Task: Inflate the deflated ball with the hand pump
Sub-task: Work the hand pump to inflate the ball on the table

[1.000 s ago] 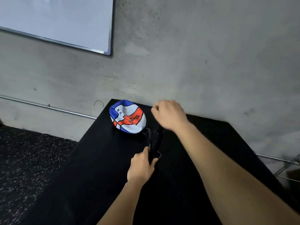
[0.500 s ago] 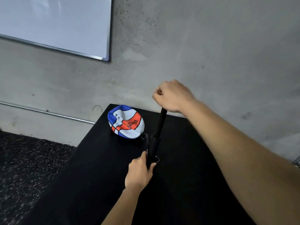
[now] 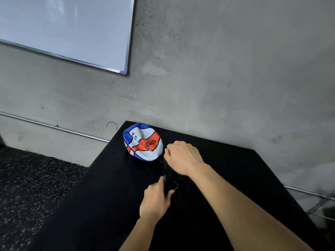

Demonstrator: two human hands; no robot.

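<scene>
A crumpled, deflated ball in white, blue and orange-red lies near the far left corner of the black table. A black hand pump stands upright just to the ball's right, with a short black hose running to the ball. My left hand grips the lower part of the pump body. My right hand is closed over the handle on top, pushed down low against the body, hiding the handle and the rod.
The table stands against a grey concrete wall. A whiteboard hangs at the upper left. A metal rail runs along the wall. Dark speckled floor lies left of the table.
My right hand rose with the handle, pulling out the rod half a second ago, then pushed it back down to the pump body. The left hand stayed on the pump body.
</scene>
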